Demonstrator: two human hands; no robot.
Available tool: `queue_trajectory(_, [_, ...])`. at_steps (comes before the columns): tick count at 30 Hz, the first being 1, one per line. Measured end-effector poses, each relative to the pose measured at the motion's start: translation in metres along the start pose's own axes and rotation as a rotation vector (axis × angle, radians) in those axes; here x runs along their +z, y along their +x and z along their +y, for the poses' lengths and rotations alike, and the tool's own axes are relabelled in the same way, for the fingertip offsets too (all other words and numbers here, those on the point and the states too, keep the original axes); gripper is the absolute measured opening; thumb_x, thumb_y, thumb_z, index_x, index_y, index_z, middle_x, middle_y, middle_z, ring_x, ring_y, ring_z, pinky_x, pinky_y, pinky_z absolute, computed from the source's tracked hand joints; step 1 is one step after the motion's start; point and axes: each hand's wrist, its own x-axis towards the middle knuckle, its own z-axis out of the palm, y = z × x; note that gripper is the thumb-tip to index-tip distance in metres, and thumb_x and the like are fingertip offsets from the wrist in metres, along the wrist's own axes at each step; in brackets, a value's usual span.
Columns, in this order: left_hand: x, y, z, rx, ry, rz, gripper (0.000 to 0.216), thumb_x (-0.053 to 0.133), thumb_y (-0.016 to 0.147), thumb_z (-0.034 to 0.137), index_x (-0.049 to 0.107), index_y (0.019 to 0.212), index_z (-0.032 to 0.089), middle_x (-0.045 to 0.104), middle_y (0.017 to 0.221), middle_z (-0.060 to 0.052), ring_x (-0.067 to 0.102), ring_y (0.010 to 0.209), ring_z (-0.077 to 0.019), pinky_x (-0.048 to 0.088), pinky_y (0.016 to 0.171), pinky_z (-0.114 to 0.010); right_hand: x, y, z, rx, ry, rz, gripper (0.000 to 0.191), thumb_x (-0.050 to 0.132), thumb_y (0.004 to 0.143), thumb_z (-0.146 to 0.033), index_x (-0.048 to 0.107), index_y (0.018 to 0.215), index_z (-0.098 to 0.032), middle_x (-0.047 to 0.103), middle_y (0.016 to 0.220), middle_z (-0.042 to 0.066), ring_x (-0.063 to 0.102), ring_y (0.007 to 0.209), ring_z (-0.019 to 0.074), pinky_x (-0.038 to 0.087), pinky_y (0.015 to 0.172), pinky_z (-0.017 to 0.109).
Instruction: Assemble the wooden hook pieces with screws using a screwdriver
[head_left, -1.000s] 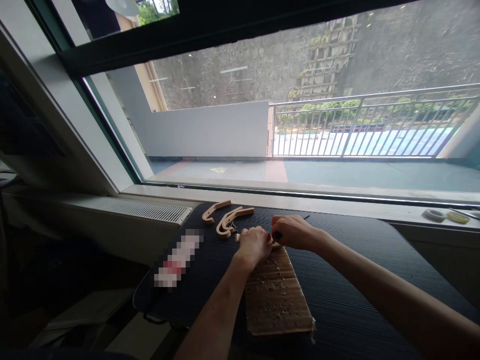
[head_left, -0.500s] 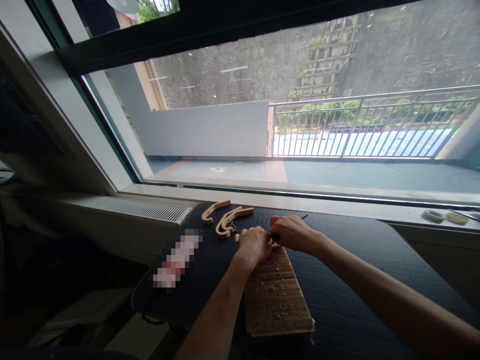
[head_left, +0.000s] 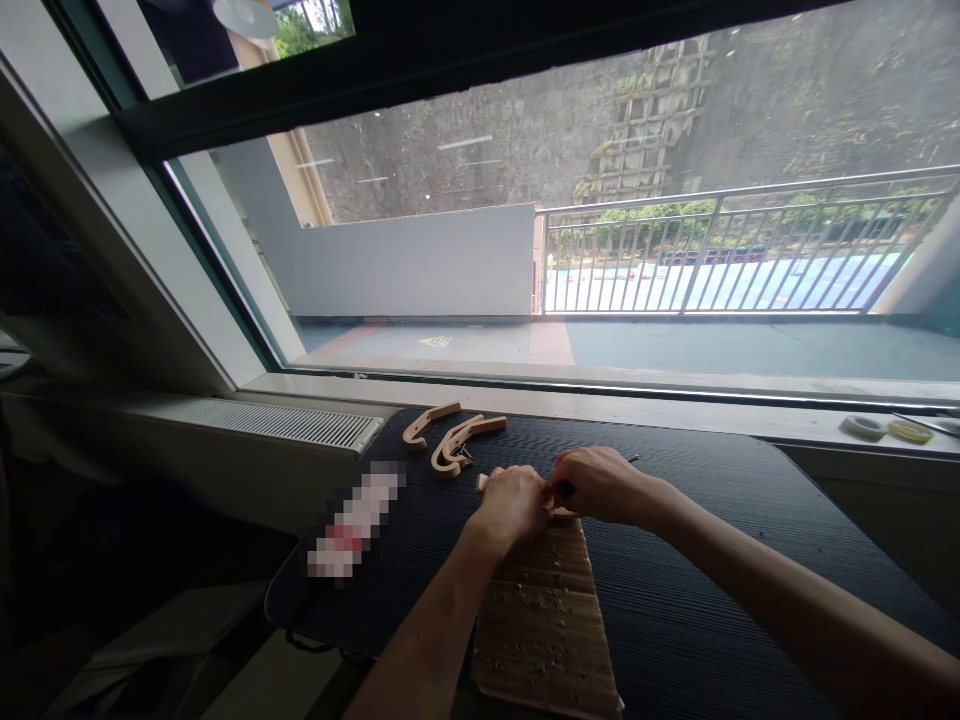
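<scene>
My left hand (head_left: 516, 505) is closed over a light wooden piece (head_left: 481, 484), pressing it at the far end of a corrugated cardboard sheet (head_left: 544, 625). The wood's ends show on both sides of my fingers. Against it works my right hand (head_left: 596, 485), its fingers closed round a thin dark tool (head_left: 634, 458); a black part shows between the fingers, but the tool's kind is mostly hidden. Small holes and dents mark the cardboard. Behind my left hand lie curved wooden hooks (head_left: 469, 428), with small metal screws (head_left: 465, 455) beside them.
A dark wood-grain table (head_left: 697, 560) stands against the window sill (head_left: 600, 415). At the left of the table lies a blurred-out pink and white item (head_left: 356, 520). Rolls of tape (head_left: 862, 428) sit on the sill at right. A radiator grille (head_left: 285, 420) runs along the left.
Both hands have shifted slightly right and nearer with the wooden piece. The cardboard has slid towards me. The tool in my right hand has turned a little.
</scene>
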Motion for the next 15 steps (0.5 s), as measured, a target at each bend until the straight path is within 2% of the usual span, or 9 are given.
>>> queue_trajectory(2, [0.003, -0.003, 0.001, 0.027, -0.008, 0.025, 0.025, 0.046, 0.084, 0.030, 0.071, 0.084, 0.026, 0.067, 0.093, -0.006, 0.063, 0.088, -0.0227, 0.044, 0.081, -0.032, -0.010, -0.010, 0.007, -0.021, 0.075, 0.028, 0.018, 0.053, 0.077, -0.025, 0.070, 0.079, -0.023, 0.067, 0.086, 0.003, 0.058, 0.066, 0.0125, 0.035, 0.055, 0.022])
queue_trajectory(5, [0.004, -0.006, -0.002, 0.097, -0.063, 0.063, 0.025, 0.046, 0.084, 0.029, 0.070, 0.084, 0.023, 0.065, 0.095, -0.006, 0.060, 0.091, -0.0210, 0.043, 0.083, -0.031, -0.036, -0.024, 0.021, 0.007, 0.318, 0.258, 0.020, 0.051, 0.079, -0.027, 0.068, 0.087, -0.020, 0.064, 0.092, 0.004, 0.056, 0.072, 0.0131, 0.040, 0.064, 0.024])
queue_trajectory(7, [0.002, -0.006, -0.006, 0.120, -0.123, 0.084, 0.022, 0.050, 0.082, 0.027, 0.069, 0.092, 0.022, 0.062, 0.103, -0.006, 0.058, 0.097, -0.0204, 0.043, 0.085, -0.029, -0.054, -0.032, 0.027, 0.032, 0.426, 0.324, 0.022, 0.051, 0.077, -0.028, 0.065, 0.092, -0.019, 0.063, 0.087, 0.004, 0.053, 0.065, 0.0118, 0.040, 0.059, 0.024])
queue_trajectory(9, [0.001, -0.006, -0.008, 0.101, -0.174, 0.096, 0.025, 0.052, 0.080, 0.025, 0.067, 0.101, 0.024, 0.061, 0.108, -0.004, 0.056, 0.102, -0.0202, 0.043, 0.086, -0.028, -0.068, -0.037, 0.027, 0.059, 0.538, 0.358, 0.023, 0.050, 0.078, -0.030, 0.063, 0.094, -0.019, 0.060, 0.073, 0.002, 0.048, 0.055, 0.0108, 0.038, 0.052, 0.024])
queue_trajectory(12, [0.003, -0.005, -0.007, 0.099, -0.224, 0.088, 0.027, 0.051, 0.080, 0.024, 0.067, 0.102, 0.024, 0.062, 0.106, -0.003, 0.056, 0.101, -0.0192, 0.043, 0.088, -0.028, -0.075, -0.038, 0.020, 0.071, 0.679, 0.409, 0.023, 0.047, 0.082, -0.033, 0.062, 0.091, -0.019, 0.058, 0.069, 0.002, 0.051, 0.058, 0.0124, 0.039, 0.052, 0.025])
queue_trajectory(15, [0.011, -0.004, -0.004, 0.130, -0.251, 0.105, 0.024, 0.049, 0.082, 0.022, 0.069, 0.093, 0.021, 0.064, 0.097, -0.004, 0.057, 0.095, -0.0184, 0.043, 0.087, -0.027, -0.071, -0.033, 0.009, 0.072, 0.648, 0.412, 0.027, 0.044, 0.086, -0.039, 0.062, 0.086, -0.019, 0.062, 0.076, 0.003, 0.054, 0.063, 0.0132, 0.041, 0.055, 0.025])
